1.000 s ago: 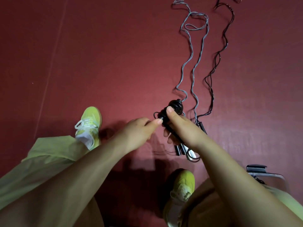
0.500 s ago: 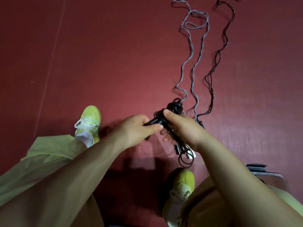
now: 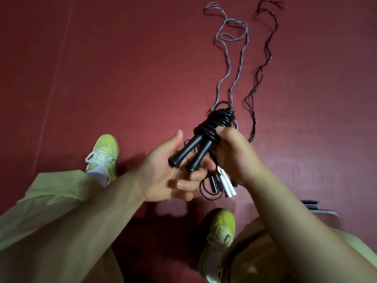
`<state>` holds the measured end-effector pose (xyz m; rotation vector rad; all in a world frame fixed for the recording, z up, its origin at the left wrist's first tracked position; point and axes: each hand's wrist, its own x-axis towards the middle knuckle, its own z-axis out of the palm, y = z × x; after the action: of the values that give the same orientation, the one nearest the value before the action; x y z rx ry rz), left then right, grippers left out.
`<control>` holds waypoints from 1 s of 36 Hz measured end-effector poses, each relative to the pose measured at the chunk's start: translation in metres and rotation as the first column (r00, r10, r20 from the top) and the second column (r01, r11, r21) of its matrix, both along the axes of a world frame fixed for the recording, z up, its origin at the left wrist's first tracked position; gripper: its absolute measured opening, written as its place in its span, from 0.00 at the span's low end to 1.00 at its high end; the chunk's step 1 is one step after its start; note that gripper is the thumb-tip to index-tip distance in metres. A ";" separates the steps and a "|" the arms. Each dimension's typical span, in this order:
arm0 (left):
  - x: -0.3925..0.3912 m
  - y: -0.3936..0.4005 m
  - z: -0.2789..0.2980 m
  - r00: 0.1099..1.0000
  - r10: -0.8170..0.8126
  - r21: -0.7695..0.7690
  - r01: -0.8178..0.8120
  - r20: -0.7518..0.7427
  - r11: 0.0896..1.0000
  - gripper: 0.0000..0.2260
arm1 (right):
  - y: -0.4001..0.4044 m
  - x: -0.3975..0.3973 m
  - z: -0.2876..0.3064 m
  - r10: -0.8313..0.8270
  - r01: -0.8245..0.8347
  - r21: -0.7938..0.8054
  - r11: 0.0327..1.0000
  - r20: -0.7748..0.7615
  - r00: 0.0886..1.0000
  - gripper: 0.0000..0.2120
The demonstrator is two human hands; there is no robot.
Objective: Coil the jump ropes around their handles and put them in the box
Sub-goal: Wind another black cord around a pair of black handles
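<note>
Standing over a dark red floor, the person shows two yellow-green shoes and pale trouser legs nearest the camera. By the right knee, at the picture's right edge, a grey box corner peeks out, mostly hidden by the right arm.

Above the shoes, the left hand lies palm up with its fingers loosely spread, and the flared ends of two black handles rest on it. Half a second ago that hand was closed round a handle; now it only cradles them. The right hand grips the black jump rope wound in tight turns round the upper part of the handles, thumb pressed on the coil. The bundle is now raised and tilted, handles pointing down-left, where earlier it sat lower between both fists. White handles and small dark loops hang under the right hand.

Farther out, a grey rope and a thin dark rope trail in wavy lines toward the top edge. Left of them the floor spreads wide to the frame's left side.
</note>
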<state>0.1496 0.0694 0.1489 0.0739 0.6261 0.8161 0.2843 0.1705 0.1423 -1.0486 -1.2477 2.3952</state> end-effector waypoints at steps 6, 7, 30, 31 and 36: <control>0.008 0.003 0.017 0.994 -0.058 -0.033 0.055 -0.088 0.998 0.28 | 0.001 0.014 0.019 0.064 -0.074 0.100 0.992 0.101 0.993 0.15; 0.010 0.004 0.022 0.981 -0.071 -0.042 0.064 -0.181 0.997 0.27 | 0.001 0.017 0.022 0.084 -0.102 0.127 0.987 0.143 0.986 0.16; 0.043 -0.062 0.184 0.004 0.328 0.322 0.199 -0.945 0.926 0.23 | -0.093 0.051 0.190 -0.162 -0.012 0.610 0.793 0.230 0.960 0.25; 0.044 -0.067 0.194 -0.033 0.335 0.321 0.207 -0.942 0.924 0.23 | -0.101 0.055 0.203 -0.148 -0.018 0.611 0.792 0.220 0.964 0.27; 0.058 -0.098 0.241 -0.118 0.390 0.359 0.216 -0.913 0.908 0.23 | -0.132 0.079 0.255 -0.082 -0.063 0.636 0.769 0.196 0.977 0.34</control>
<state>0.2072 -0.0288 0.3902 1.2496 2.0244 0.9083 0.3633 0.0384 0.3969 -1.0765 -1.9325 1.6339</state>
